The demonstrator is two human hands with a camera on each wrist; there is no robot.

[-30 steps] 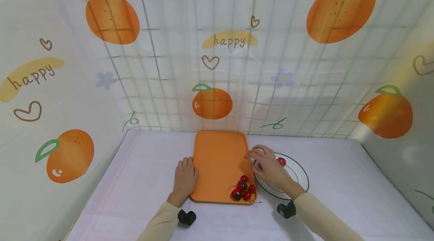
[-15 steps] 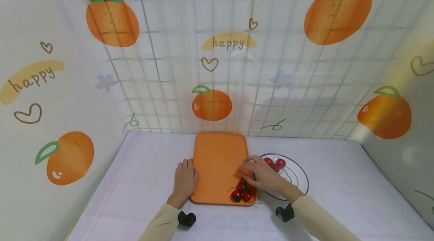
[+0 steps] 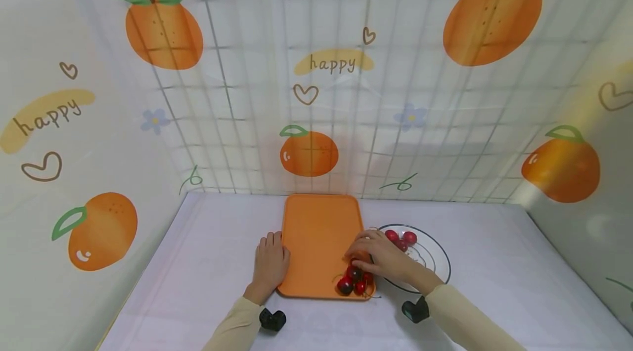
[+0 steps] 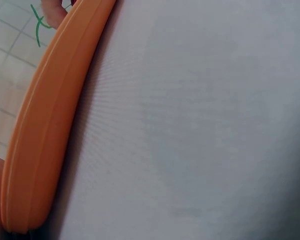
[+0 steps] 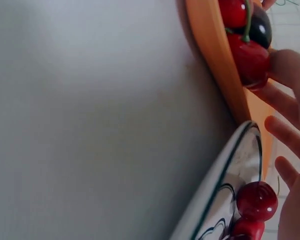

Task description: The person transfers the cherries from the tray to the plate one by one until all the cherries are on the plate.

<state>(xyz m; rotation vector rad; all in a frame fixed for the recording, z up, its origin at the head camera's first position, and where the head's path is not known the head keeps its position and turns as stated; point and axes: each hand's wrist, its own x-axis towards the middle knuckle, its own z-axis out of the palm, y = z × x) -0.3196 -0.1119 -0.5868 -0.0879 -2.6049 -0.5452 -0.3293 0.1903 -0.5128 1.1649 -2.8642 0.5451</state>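
My left hand [image 3: 269,263] rests at the left edge of an orange tray [image 3: 316,224], fingers pointing forward along the side and thumb at the rim. The thumb also shows at the tray wall in the left wrist view. Over the tray's right edge, my right hand [image 3: 383,255] pinches a red cherry [image 5: 252,67] between thumb and index finger, its other fingers spread. Several dark and red cherries [image 3: 345,285] with stems lie at the tray's near right corner, close under that hand. The pinched cherry is mostly hidden in the head view.
A white plate [image 3: 437,263] with a dark rim stands right of the tray, partly under my right forearm, and holds several red cherries [image 3: 409,238]. White cloth [image 3: 217,224] covers the table. A printed curtain [image 3: 316,93] closes off the back and sides.
My right hand has moved from over the plate toward the near left, down to the cherries on the tray, uncovering cherries on the plate. My left hand stays at the tray edge.
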